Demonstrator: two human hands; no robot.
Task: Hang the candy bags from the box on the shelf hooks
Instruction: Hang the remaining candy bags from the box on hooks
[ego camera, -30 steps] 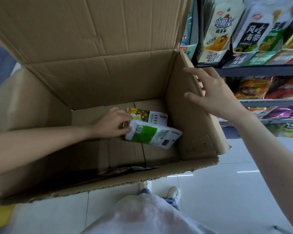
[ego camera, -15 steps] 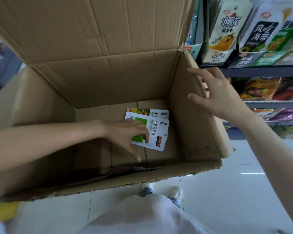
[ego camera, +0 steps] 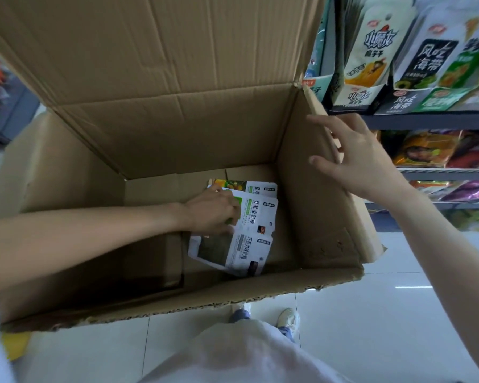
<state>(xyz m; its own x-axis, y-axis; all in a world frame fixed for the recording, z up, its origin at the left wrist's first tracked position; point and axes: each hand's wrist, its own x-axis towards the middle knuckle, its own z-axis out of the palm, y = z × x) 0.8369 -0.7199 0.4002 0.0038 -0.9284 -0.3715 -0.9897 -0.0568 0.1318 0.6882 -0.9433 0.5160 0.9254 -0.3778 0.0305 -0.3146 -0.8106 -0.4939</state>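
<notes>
Left hand point(ego camera: 215, 210) is deep in the cardboard box point(ego camera: 327, 205), fingers curled round the green-and-white candy bag point(ego camera: 256, 214) on the box floor. Two more bags down there: a fruit-printed one point(ego camera: 256, 187) just behind, and a grey-windowed one point(ego camera: 233, 251) overlapping in front (all three flat). Right hand point(ego camera: 356, 158) hovers at the box's right wall, fingers spread, holding nothing. Snack packs point(ego camera: 368, 51) fill the shelf point(ego camera: 432, 120) beside.

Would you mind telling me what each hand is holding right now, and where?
The left hand grips the green candy bag by its left end in the box. The right hand holds nothing, open at the flap.
</notes>
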